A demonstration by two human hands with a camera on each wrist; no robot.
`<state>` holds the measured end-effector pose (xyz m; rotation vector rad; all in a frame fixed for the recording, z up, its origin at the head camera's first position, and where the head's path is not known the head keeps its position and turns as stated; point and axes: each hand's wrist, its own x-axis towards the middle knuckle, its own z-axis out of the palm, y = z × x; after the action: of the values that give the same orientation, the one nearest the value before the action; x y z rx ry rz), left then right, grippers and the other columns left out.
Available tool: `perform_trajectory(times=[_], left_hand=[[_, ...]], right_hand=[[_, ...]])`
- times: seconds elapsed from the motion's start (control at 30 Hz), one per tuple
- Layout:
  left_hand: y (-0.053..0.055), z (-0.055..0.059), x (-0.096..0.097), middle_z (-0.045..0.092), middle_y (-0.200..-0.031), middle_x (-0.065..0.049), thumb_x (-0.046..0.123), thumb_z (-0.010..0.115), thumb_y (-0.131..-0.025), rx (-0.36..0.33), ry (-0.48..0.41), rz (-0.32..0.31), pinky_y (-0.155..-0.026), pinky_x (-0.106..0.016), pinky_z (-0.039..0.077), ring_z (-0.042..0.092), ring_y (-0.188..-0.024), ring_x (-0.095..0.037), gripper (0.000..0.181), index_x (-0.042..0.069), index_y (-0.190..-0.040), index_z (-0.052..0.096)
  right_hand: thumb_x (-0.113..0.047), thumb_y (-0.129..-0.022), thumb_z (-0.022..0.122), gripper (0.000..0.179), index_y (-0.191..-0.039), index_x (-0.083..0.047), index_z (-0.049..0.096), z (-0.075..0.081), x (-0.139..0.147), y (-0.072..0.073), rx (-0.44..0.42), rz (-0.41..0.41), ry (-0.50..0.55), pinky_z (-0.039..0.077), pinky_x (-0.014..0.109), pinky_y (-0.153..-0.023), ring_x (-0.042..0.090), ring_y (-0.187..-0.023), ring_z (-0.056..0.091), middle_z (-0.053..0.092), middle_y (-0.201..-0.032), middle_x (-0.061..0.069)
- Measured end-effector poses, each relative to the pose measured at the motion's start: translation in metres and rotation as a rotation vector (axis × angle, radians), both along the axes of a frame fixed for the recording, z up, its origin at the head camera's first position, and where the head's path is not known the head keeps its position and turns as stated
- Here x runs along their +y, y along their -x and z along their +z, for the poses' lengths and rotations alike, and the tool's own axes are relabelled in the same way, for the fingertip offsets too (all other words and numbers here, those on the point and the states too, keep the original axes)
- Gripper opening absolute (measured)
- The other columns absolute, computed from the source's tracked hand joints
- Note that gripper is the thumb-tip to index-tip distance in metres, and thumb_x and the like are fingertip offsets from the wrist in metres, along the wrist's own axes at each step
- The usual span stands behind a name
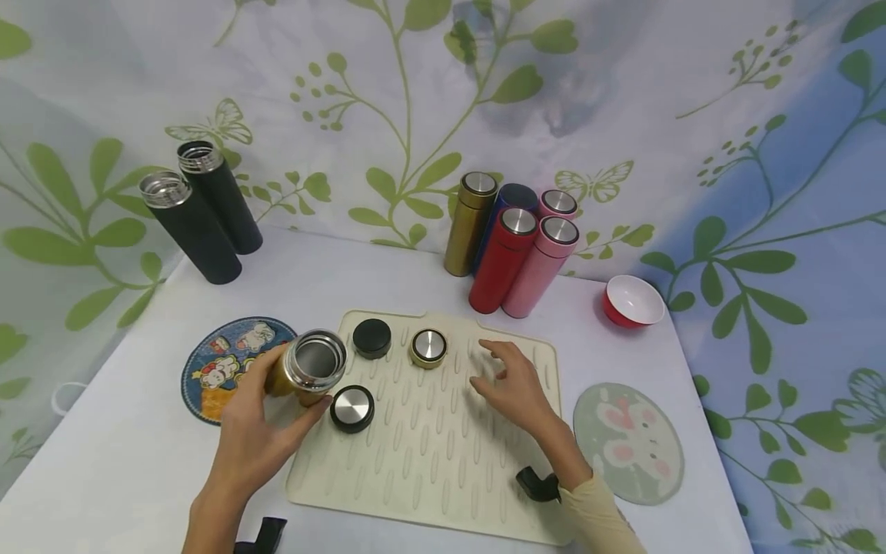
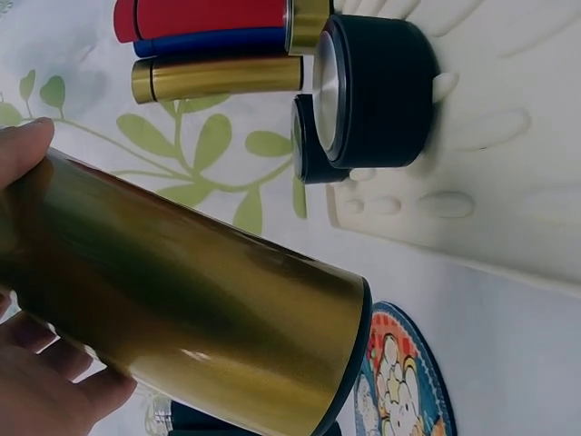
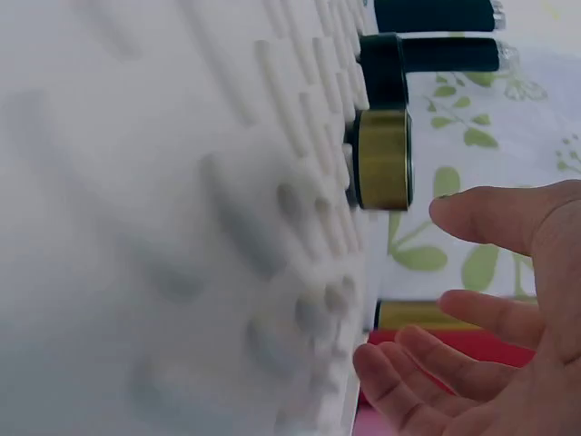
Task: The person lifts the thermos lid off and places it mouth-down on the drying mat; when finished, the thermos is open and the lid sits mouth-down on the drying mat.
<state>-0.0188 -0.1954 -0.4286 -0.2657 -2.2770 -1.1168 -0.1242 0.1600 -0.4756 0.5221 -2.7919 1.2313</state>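
Note:
My left hand (image 1: 252,431) grips a gold thermos bottle (image 2: 200,300) with its steel mouth uncovered, held above the left edge of a cream ridged mat (image 1: 415,477). Over the mat's right part, my right hand (image 1: 512,385) holds nothing, its fingers spread apart. A gold lid (image 1: 429,348) with a steel top lies on the mat; in the right wrist view the gold lid (image 3: 383,159) is just beyond the thumb. Two black lids also lie there: a steel-topped lid (image 1: 352,408) near my left thumb and a plain-looking lid (image 1: 372,338) farther back.
Two lidless black bottles (image 1: 201,223) stand at the back left. Several capped bottles, including a red bottle (image 1: 504,261), cluster at the back. A red-and-white bowl (image 1: 633,302) sits at the right. A cartoon round mat (image 1: 197,392) and a rabbit mat (image 1: 628,444) flank the ridged one.

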Motion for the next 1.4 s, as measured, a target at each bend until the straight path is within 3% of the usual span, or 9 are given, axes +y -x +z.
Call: perform_trajectory(times=[0.33,0.47,0.6,0.8,0.93,1.13,1.23,1.4], left_hand=[[0.028,0.005,-0.009,0.061,-0.126,-0.015,0.001,0.094,-0.059,0.056,0.029,0.021,-0.098,-0.012,0.036,0.059,-0.111,-0.027,0.089,-0.001,-0.138,0.052],[0.042,0.005,-0.019,0.061,-0.120,-0.018,0.008,0.095,-0.061,0.053,0.075,0.094,-0.089,-0.025,0.040,0.056,-0.108,-0.033,0.083,-0.002,-0.133,0.056],[0.058,0.008,-0.029,0.056,-0.110,-0.019,0.017,0.095,-0.064,-0.011,0.072,0.192,-0.073,-0.036,0.037,0.050,-0.100,-0.031,0.079,0.000,-0.132,0.058],[0.086,0.019,-0.043,0.049,-0.111,-0.018,0.023,0.089,-0.076,-0.133,0.000,0.252,-0.074,-0.023,0.039,0.047,-0.102,-0.025,0.072,0.002,-0.136,0.056],[0.107,0.024,-0.053,0.050,-0.110,-0.017,0.027,0.086,-0.079,-0.141,-0.024,0.295,-0.071,-0.020,0.037,0.046,-0.100,-0.022,0.066,0.000,-0.131,0.057],[0.141,0.020,-0.068,0.046,-0.113,-0.010,0.035,0.081,-0.083,-0.203,-0.090,0.350,-0.078,-0.032,0.035,0.043,-0.105,-0.026,0.068,0.001,-0.134,0.052],[0.155,0.016,-0.074,0.047,-0.121,-0.014,0.032,0.080,-0.084,-0.220,-0.100,0.371,-0.086,-0.039,0.037,0.045,-0.111,-0.030,0.071,0.001,-0.139,0.048],[0.178,0.013,-0.083,0.052,-0.130,-0.019,0.026,0.081,-0.084,-0.192,-0.121,0.400,-0.094,-0.046,0.040,0.049,-0.118,-0.032,0.071,0.000,-0.140,0.046]], right_hand=[[-0.009,-0.076,0.087,0.059,-0.130,-0.004,0.064,0.000,0.030,-0.044,-0.012,-0.022,-0.103,0.056,0.041,-0.074,0.029,-0.104,0.062,0.060,-0.126,0.009],[-0.011,-0.074,0.088,0.060,-0.129,-0.005,0.064,0.001,0.033,-0.059,-0.031,-0.033,-0.159,0.055,0.039,-0.075,0.027,-0.101,0.062,0.059,-0.127,0.009],[-0.015,-0.074,0.089,0.061,-0.129,-0.006,0.065,0.000,0.036,-0.073,-0.035,-0.064,-0.230,0.052,0.046,-0.086,0.029,-0.110,0.060,0.058,-0.128,0.011],[-0.016,-0.071,0.091,0.062,-0.126,-0.005,0.066,0.003,0.040,-0.090,0.010,-0.102,-0.302,0.049,0.055,-0.092,0.039,-0.119,0.055,0.057,-0.130,0.018],[-0.016,-0.071,0.091,0.062,-0.126,-0.004,0.065,0.003,0.041,-0.097,0.018,-0.108,-0.333,0.050,0.055,-0.090,0.040,-0.118,0.055,0.056,-0.130,0.021],[-0.017,-0.068,0.092,0.059,-0.120,-0.004,0.068,-0.001,0.041,-0.102,0.013,-0.129,-0.376,0.051,0.055,-0.086,0.041,-0.114,0.056,0.057,-0.127,0.021],[-0.015,-0.067,0.093,0.058,-0.118,-0.005,0.069,-0.005,0.041,-0.102,0.023,-0.139,-0.382,0.052,0.053,-0.083,0.040,-0.112,0.056,0.057,-0.126,0.020],[-0.015,-0.066,0.093,0.059,-0.118,-0.005,0.068,-0.008,0.041,-0.102,0.035,-0.142,-0.390,0.053,0.051,-0.078,0.038,-0.110,0.056,0.057,-0.125,0.019]])
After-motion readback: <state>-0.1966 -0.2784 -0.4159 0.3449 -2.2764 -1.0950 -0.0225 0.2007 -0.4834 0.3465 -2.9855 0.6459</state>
